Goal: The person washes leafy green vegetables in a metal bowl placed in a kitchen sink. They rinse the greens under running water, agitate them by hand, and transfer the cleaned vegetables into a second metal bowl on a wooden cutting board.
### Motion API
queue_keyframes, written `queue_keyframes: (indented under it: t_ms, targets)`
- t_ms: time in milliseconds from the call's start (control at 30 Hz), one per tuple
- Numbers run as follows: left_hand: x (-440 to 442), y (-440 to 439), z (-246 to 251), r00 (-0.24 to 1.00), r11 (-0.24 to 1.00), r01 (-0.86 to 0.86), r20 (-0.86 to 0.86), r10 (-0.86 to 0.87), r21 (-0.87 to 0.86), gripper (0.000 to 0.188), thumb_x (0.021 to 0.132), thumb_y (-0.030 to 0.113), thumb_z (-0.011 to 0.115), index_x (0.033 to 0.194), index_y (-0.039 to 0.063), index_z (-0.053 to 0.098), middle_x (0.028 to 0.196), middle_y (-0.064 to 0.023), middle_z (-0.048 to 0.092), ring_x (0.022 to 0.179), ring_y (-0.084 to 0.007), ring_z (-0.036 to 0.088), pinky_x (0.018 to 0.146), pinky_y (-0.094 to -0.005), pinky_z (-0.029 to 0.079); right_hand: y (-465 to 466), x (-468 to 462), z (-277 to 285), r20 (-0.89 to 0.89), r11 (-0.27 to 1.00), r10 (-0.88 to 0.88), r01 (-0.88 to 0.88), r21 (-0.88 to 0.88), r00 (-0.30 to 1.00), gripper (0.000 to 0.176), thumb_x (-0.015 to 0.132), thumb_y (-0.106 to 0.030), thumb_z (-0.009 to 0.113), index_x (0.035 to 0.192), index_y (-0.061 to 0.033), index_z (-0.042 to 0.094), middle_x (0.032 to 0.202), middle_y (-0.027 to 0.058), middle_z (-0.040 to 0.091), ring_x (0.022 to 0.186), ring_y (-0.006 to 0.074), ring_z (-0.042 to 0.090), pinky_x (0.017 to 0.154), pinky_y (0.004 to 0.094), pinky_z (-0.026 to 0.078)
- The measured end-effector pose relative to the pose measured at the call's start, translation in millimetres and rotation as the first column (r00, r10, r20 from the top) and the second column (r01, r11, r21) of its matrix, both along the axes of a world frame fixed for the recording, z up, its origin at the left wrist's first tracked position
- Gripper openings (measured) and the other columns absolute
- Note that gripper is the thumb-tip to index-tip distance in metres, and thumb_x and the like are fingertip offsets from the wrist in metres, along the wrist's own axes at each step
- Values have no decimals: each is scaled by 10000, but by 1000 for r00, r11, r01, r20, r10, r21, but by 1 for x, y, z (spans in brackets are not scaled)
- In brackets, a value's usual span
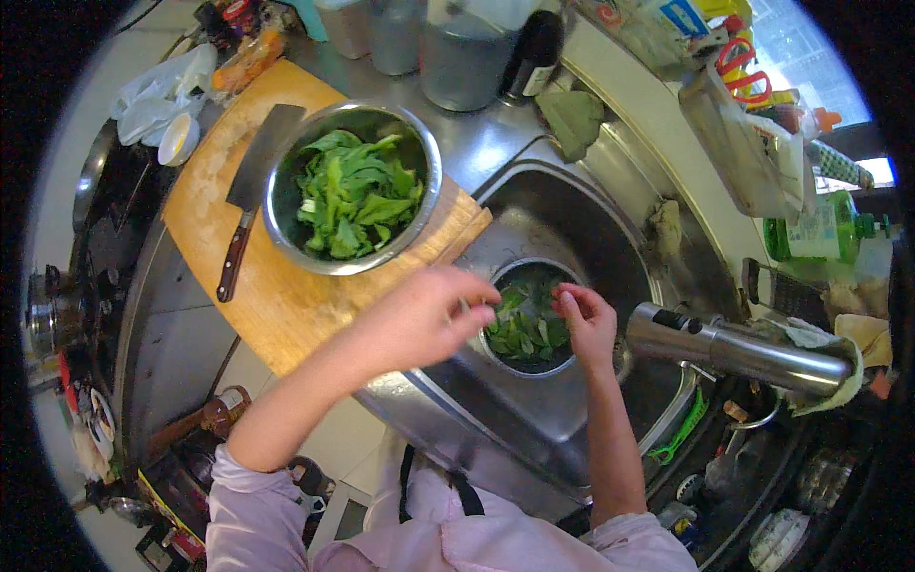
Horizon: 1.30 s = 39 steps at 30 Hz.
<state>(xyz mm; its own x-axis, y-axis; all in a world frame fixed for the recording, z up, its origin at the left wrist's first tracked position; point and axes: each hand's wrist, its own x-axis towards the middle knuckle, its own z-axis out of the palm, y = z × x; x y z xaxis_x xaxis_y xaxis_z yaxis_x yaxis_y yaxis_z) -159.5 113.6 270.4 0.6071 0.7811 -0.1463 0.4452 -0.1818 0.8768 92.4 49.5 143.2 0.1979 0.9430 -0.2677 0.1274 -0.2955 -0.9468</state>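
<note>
A round metal bowl (534, 372) stands in the sink basin (572, 416) with green leaves (525, 325) in it, apparently in water. At its left rim is my left hand (447, 314), blurred, its thumb and fingers bent towards each other; whether something thin is between them is unclear. My right hand (590, 322) hovers over the right rim with curled fingertips, and I cannot make out whether it holds anything. A larger steel bowl (433, 161) on the wooden cutting board (286, 325) holds a heap of leafy greens (357, 193).
A cleaver (254, 171) lies on the board, left of the steel bowl. The faucet (743, 347) reaches in from the right. Behind the sink are a dark bottle (532, 57), a large clear container (465, 64) and a green cloth (572, 121). Red-handled scissors (743, 68) stand in a holder.
</note>
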Motion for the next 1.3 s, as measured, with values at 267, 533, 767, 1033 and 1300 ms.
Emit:
queue_keyframes:
  t_ms: [267, 533, 767, 1033, 1300]
  targets:
    - [115, -26, -230, 925, 859, 261, -369, -91, 441, 379, 726, 92, 624, 1091, 22, 554, 1129, -182, 517, 1059, -341, 504, 882, -427, 427, -10, 15, -108, 858, 856, 443, -406, -320, 258, 589, 716, -305, 683, 1226, -90, 480, 1352, 218, 324, 1189, 383, 391, 890, 526, 395]
    - [137, -64, -272, 711, 917, 363, -586, -389, -168, 217, 815, 144, 451, 912, 48, 619, 982, -178, 610, 847, -308, 624, 662, -436, 514, -55, 33, -136, 543, 679, 730, -350, -645, 415, 265, 789, -134, 505, 1046, -93, 555, 1067, 213, 541, 909, 372, 570, 752, 460, 475]
    - [143, -46, -248, 751, 953, 287, -596, -285, -94, 172, 785, 156, 490, 836, 77, 634, 836, -150, 651, 735, -285, 653, 594, -404, 520, -42, 49, -130, 664, 773, 631, -260, -578, 401, 199, 745, -211, 597, 901, -89, 580, 769, 169, 625, 731, 345, 609, 646, 453, 478]
    - [154, -25, -242, 769, 820, 434, -627, -121, 374, 377, 830, 194, 476, 1183, 63, 501, 1269, -208, 413, 1160, -353, 416, 924, -476, 372, -10, 44, -100, 825, 818, 501, -456, -351, 262, 551, 628, -345, 726, 1085, -85, 562, 1164, 211, 481, 1097, 358, 449, 862, 457, 405]
    - [147, -50, -276, 801, 980, 184, -566, -196, -78, 217, 800, 172, 469, 873, 42, 627, 947, -183, 606, 894, -325, 597, 722, -438, 493, -34, 39, -145, 636, 677, 736, -298, -673, 234, 328, 810, -252, 538, 1090, -81, 541, 1141, 210, 494, 1021, 354, 523, 762, 427, 478]
